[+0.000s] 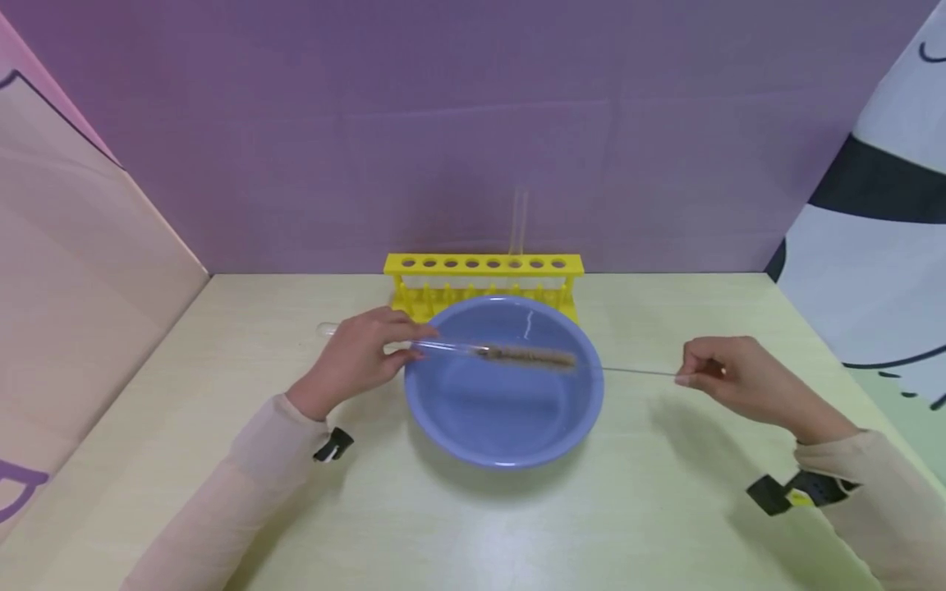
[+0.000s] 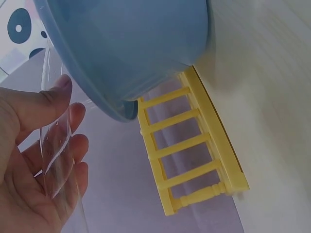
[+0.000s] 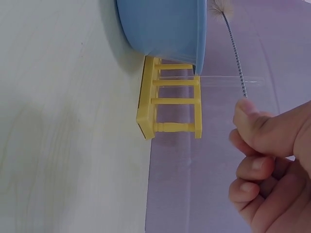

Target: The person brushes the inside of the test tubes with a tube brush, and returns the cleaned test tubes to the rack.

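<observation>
My left hand [image 1: 362, 357] holds a clear glass test tube [image 1: 447, 347] almost level above a blue basin [image 1: 506, 461]. In the left wrist view, the thumb and curled fingers wrap round the tube [image 2: 57, 141]. On the other side, my right hand [image 1: 750, 386] pinches the thin wire handle of a test tube brush [image 1: 532, 357] between thumb and forefinger. The brown bristles meet the tube's mouth over the basin; how far they sit inside is hard to tell. The twisted wire [image 3: 235, 53] shows in the right wrist view.
Behind the basin stands a yellow test tube rack [image 1: 484, 264], close to the purple backdrop [image 1: 473, 164]. Another clear test tube [image 1: 520, 222] stands upright in it. Everything is on a pale wooden table [image 1: 480, 533].
</observation>
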{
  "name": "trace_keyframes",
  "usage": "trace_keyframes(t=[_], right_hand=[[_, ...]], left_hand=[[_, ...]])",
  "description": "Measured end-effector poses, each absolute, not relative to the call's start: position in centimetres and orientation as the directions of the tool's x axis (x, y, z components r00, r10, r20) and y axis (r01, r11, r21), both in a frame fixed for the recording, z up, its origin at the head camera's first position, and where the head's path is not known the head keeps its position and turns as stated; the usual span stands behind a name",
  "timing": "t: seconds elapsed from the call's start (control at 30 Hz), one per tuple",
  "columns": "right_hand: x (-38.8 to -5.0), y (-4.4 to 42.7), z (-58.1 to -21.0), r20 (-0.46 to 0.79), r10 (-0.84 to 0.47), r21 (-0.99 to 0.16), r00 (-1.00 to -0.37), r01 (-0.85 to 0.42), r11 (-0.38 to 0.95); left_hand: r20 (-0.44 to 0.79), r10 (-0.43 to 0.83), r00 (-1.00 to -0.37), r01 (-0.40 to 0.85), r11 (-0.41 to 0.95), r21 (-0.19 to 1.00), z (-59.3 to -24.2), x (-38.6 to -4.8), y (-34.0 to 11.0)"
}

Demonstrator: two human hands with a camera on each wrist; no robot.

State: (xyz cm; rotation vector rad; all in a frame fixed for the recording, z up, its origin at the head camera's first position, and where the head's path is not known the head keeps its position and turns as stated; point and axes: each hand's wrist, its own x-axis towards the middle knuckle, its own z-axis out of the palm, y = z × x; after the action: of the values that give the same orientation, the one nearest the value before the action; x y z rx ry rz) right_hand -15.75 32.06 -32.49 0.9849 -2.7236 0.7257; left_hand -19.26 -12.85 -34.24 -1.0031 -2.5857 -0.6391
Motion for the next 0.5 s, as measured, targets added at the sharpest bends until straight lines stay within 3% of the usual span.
trace_keyframes(t=[0.5], right_hand=[[-15.6, 32.3, -31.8, 0.328, -0.591, -0.283, -0.737, -0.674, 0.682]], left_hand=[[0.452, 0.516, -0.728, 0.668, 0.683, 0.295, -34.6, -19.7, -14.3]])
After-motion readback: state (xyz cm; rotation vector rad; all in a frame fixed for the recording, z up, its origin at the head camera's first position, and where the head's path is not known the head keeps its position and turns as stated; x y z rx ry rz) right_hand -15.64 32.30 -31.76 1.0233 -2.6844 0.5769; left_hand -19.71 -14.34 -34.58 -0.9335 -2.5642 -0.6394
